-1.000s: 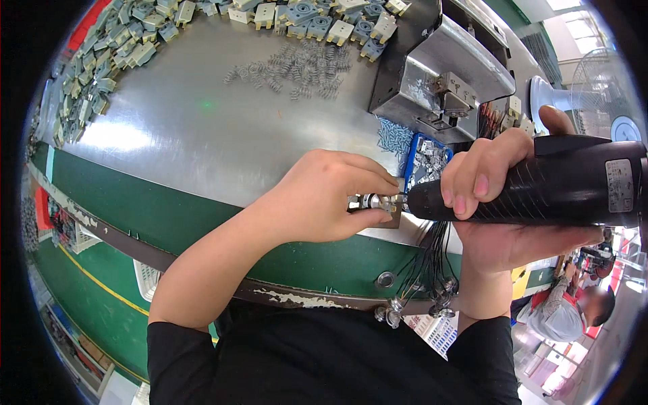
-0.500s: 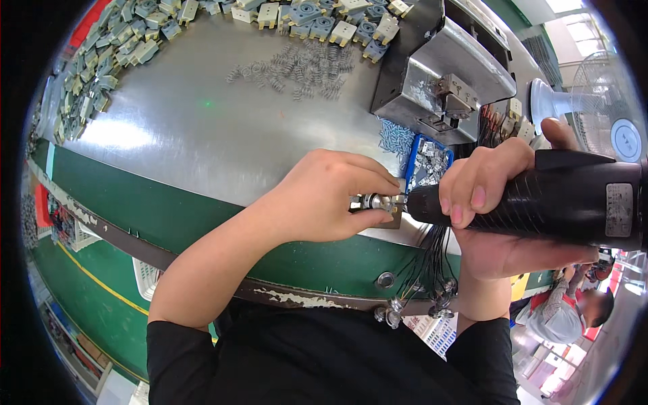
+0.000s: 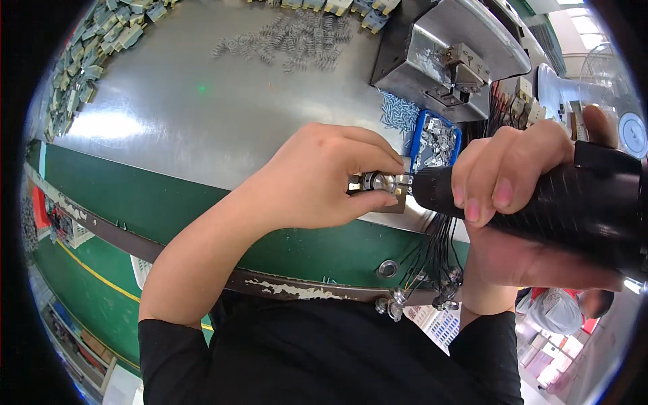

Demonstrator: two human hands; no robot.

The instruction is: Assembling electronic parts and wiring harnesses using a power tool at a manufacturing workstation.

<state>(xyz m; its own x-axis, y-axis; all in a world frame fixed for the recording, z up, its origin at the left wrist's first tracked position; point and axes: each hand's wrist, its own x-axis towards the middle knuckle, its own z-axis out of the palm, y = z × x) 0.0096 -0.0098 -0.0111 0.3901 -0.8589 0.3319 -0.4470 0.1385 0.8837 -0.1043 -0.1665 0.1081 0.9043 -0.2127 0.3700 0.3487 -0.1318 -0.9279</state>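
My left hand pinches a small round metal part with a dark housing between thumb and fingers, over the bench's front edge. My right hand is wrapped around a thick black power screwdriver, held nearly level and pointing left. The tool's nose is right against the part's right end; whether the bit sits in a screw is too small to tell. Just behind the nose lies a blue tray of small metal pieces.
Loose springs and bluish screws lie on the metal bench. Grey plastic parts are heaped at far left. A metal fixture stands at back right. Black wires with round metal ends hang over the front edge.
The whole view has shifted, with the bench contents now higher in the picture. The screwdriver's rear end has tilted slightly toward me; both hands keep their grips.
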